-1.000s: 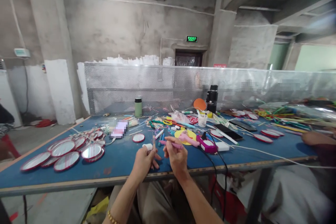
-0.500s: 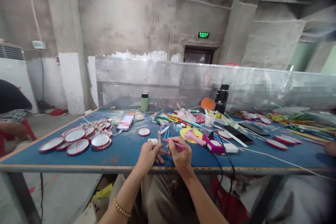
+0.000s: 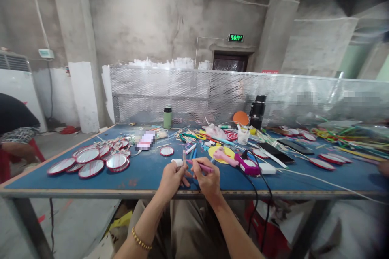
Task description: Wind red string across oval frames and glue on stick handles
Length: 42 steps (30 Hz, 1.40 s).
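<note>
My left hand [image 3: 170, 179] is closed, with a flat, narrow wooden stick [image 3: 184, 157] upright between its fingers. A small white object [image 3: 176, 163], of a kind I cannot make out, shows at the same fingers. My right hand [image 3: 209, 179] grips a pink pen [image 3: 204, 166] whose tip points left, at or close to the stick; I cannot tell whether they touch. Just beyond the hands lie a small red-rimmed round mirror [image 3: 167, 151] and some blue pens [image 3: 193, 153]. To the right rests a pink and purple glue gun [image 3: 247, 166] by a yellow disc [image 3: 214, 152].
Several red-rimmed round mirrors [image 3: 91, 168] are piled on the left of the blue table [image 3: 136, 182]. A phone [image 3: 146, 140], green bottle [image 3: 167, 117] and black flask [image 3: 257, 112] stand or lie farther back. Black cables [image 3: 269, 194] hang over the front edge. A person sits at far left.
The pen and my right hand have shifted very slightly left, toward the stick. The whole view has moved a little; both hands keep their holds.
</note>
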### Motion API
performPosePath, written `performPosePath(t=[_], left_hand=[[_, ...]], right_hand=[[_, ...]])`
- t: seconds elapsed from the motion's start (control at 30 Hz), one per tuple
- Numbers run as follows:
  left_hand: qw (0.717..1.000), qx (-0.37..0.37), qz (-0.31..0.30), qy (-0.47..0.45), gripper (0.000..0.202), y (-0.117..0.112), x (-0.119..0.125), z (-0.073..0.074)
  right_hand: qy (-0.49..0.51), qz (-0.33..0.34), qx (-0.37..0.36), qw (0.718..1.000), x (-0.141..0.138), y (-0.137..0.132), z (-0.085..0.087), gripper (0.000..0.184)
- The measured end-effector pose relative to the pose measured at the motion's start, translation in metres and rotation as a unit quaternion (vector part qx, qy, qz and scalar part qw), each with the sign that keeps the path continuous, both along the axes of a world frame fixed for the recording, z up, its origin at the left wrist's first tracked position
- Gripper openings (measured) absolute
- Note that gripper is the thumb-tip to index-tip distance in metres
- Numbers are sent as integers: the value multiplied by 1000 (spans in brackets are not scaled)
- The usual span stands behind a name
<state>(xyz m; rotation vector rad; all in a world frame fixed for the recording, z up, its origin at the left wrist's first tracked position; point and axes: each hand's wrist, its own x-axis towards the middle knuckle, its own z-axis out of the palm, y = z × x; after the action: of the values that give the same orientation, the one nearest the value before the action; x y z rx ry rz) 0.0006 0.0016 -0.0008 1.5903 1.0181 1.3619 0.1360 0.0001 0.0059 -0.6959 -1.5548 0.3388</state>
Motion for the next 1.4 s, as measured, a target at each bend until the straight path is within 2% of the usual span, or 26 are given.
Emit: performPosePath(t=[0.2,0.77,1.2,1.4], left_hand=[[1000,11,3,4,36,-1,0,-1],[999,15,19,33,35,-2,1,1],[1000,13,14,20,32,1,0,-4],[1000,14,12,15,32,-1,1,-1]], right_hand=[[-34,-13,27,999,0,-2,1,18],[-47,-12,45,998,-1,-2,3,17],[-38,-31,29,998,1,0,-1,18],[-52,-32,56,997,0,-2,3,17]])
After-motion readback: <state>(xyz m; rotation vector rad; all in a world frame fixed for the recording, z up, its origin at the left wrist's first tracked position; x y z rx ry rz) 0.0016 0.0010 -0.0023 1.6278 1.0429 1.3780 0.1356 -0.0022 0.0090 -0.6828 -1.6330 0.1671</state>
